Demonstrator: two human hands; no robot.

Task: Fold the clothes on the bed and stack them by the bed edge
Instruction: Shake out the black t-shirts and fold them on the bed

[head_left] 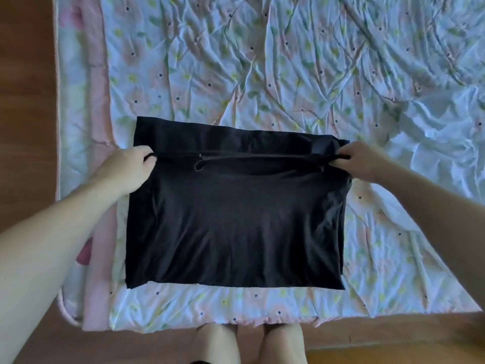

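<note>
A black garment (pixel 233 219) is seen from above, spread flat near the bottom edge of a bed covered by a crumpled floral quilt (pixel 288 61). It is already folded into a rough rectangle, and its far portion is doubled over toward the viewer along a horizontal line.

That folded edge is held at both ends. The left hand (pixel 131 169) is at the left end, with its fingers (pixel 147 156) curled and clamped on the cloth. The right hand (pixel 364 160) is at the right end, fingers likewise closed in a pinch on the fabric. The edge is stretched fairly taut between them. A small loop of cord or hem is seen just below the edge, left of centre.

The step appears to be bringing the far edge down over the near half. For a neat result, both ends are best moved together at the same height, tension kept even, and the corners lined up with the near corners before release. The right side looks slightly bunched and would benefit from smoothing.

A brown wooden floor (pixel 26 101) lies beside the bed, and bare legs are visible below.
</note>
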